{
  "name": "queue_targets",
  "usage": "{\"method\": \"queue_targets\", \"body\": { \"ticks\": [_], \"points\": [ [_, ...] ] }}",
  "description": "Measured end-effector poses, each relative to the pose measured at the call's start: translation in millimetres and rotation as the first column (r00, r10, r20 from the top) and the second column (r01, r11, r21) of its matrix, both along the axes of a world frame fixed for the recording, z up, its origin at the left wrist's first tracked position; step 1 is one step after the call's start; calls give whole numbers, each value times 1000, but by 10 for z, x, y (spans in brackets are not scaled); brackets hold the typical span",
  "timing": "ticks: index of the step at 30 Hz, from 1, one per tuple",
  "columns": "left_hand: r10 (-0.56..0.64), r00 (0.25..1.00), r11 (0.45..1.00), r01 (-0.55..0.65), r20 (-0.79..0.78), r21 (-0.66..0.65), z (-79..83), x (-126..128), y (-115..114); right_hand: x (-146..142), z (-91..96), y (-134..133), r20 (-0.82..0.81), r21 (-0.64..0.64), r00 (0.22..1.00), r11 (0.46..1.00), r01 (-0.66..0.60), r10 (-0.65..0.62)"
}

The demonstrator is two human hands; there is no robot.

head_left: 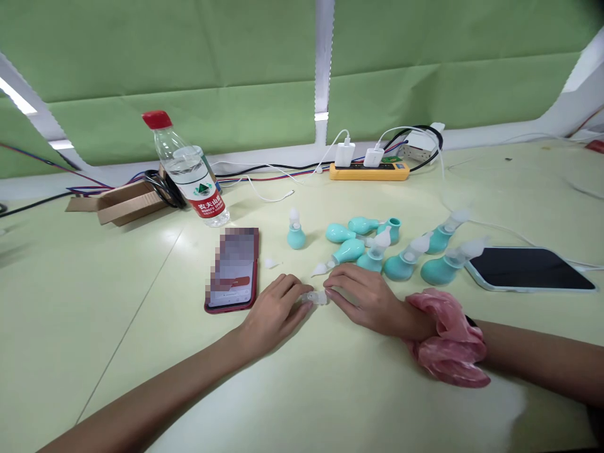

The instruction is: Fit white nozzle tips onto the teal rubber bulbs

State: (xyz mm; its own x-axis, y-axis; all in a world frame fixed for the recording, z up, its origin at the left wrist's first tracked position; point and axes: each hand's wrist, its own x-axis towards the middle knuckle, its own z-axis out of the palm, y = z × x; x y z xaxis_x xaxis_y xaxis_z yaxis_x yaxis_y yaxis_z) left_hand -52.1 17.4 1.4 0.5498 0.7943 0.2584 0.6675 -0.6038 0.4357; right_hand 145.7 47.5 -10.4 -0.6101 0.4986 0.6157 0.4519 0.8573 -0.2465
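My left hand (277,313) pinches a small clear plastic nozzle tube (318,297) between thumb and fingers, low over the table. At the tube's other end, my right hand (361,294) has its thumb and fingertips closed together against it. Just beyond my hands lie several teal bulb nasal aspirators with clear tips. One aspirator (296,236) stands upright apart from the rest. Another aspirator (349,251) lies on its side, its clear tip near my right fingers. A teal bulb (391,230) shows an open mouth. A loose white tip (270,263) rests left of them.
Left of my hands lies a red-cased phone (233,270); a second phone (531,268) lies at right. Behind stand a water bottle (202,189), a cardboard box (132,202) and a yellow power strip (369,172) with chargers and cables. A pink scrunchie (446,340) circles my right wrist.
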Motion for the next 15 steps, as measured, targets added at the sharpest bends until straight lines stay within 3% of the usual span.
{"method": "queue_targets", "body": {
  "ticks": [7,15],
  "points": [
    [9,1000,1000,-9,8,-19,-7,16,19,-140,51,18,-52,-51,990,990,-133,131],
    [12,998,999,-8,64,-50,-13,-17,34,-164,21,67,-175,-172,966,960,-223,193]
  ]
}}
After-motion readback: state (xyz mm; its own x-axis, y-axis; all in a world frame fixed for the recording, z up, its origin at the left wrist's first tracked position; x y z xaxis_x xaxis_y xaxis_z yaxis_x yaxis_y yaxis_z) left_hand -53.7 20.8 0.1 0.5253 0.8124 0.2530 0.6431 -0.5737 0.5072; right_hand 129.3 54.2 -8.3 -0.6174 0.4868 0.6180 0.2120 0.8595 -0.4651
